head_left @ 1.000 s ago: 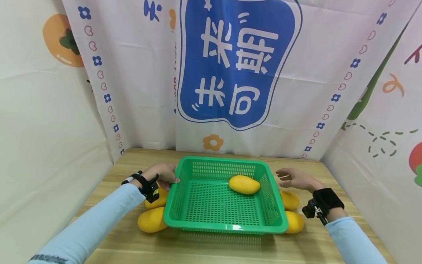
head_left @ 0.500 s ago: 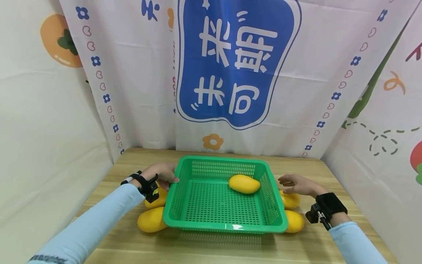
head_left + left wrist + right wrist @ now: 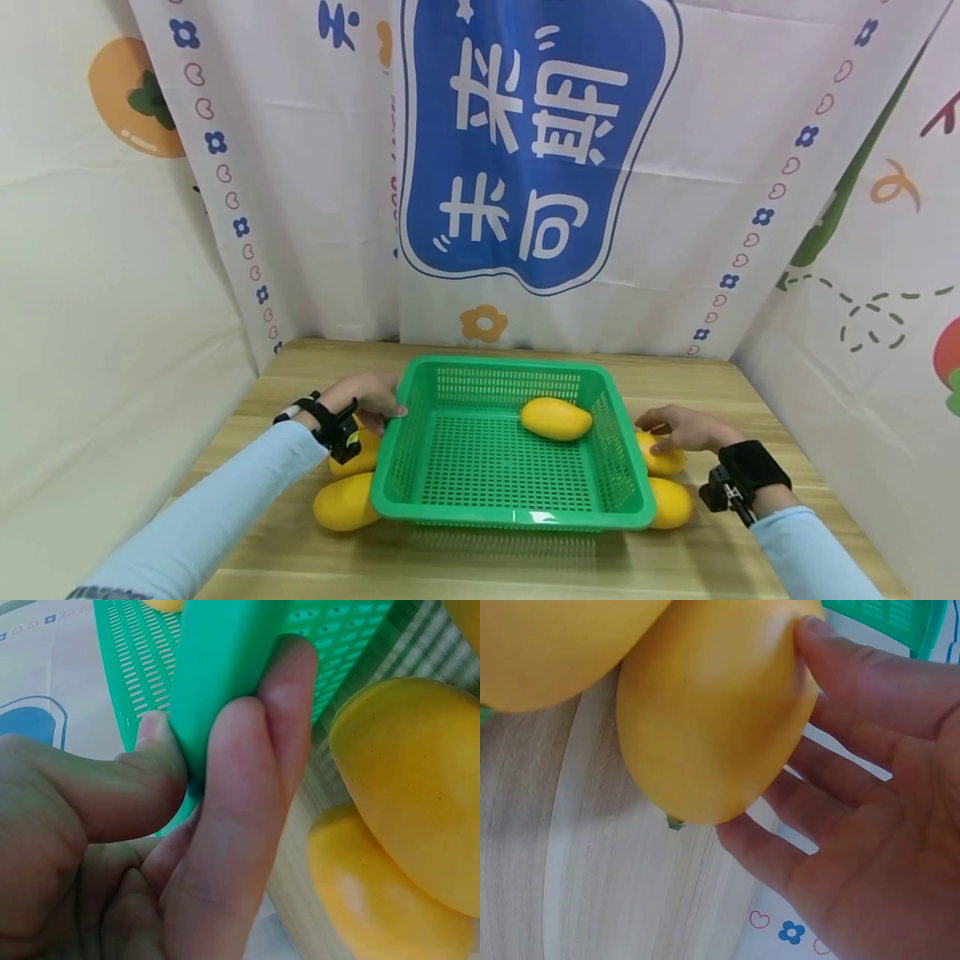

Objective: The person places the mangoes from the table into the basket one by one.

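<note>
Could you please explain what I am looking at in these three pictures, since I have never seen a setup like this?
A person works with two bare hands and wears three cameras. The wide picture comes from the head camera and looks down at a wooden table. The two close-ups come from small cameras strapped to each wrist.

On the table stands a green basket with one mango inside. Two mangoes lie left of it, a near one and a far one, and two lie right.

The left hand pinches the basket's left rim between thumb and fingers, as the left wrist view shows. The right hand closes thumb and fingers on the farther right mango, next to the nearer right mango.
</note>
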Available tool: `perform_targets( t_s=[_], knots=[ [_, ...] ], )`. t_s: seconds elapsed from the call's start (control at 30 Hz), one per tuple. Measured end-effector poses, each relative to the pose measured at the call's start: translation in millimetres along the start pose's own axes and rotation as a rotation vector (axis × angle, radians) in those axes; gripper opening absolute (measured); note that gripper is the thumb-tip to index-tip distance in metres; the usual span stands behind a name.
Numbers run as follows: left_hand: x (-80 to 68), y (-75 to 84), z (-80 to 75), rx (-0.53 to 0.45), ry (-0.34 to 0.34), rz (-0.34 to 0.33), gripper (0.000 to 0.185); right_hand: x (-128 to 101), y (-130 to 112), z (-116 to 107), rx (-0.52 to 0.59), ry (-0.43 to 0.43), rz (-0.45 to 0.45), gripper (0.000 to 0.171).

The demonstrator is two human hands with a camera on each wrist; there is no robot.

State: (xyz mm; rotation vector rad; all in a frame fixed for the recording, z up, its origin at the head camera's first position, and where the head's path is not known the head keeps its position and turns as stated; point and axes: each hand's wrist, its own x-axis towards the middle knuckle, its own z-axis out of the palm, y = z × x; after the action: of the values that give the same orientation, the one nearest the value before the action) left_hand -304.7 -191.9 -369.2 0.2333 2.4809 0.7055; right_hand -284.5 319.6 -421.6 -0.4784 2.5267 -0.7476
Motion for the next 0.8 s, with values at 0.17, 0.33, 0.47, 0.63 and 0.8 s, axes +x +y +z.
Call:
perform_targets(
  t_s=[0.17, 0.33, 0.47, 0.63, 0.8],
  knots=[
    [-1.5, -0.3, -0.6, -0.012, -0.008, 0.018, 0.016, -1.7, -5.2, -0.8, -0.043, -0.019, 0.044, 0.052],
    [-1.8, -2.0, 0.1, -0.008, -0.006, 0.023, 0.017, 0.0, -5.1, 1.0, -0.051, -0.041, 0.071, 0.052],
    [-0.8, -2.6, 0.7, 0.017, 0.001, 0.019, 0.020, 0.9, -2.8, 2.9, 0.012, -0.076, 0.121, 0.055],
    [-0.4, -2.6, -0.2, 0.038, 0.003, 0.013, 0.022, 1.9, -2.0, 1.7, 0.090, -0.109, 0.174, 0.058],
    [-1.7, -2.6, 0.5, 0.033, 0.015, 0.002, 0.022, 2.2, -1.0, 2.2, 0.133, -0.099, 0.183, 0.058]
  ],
)
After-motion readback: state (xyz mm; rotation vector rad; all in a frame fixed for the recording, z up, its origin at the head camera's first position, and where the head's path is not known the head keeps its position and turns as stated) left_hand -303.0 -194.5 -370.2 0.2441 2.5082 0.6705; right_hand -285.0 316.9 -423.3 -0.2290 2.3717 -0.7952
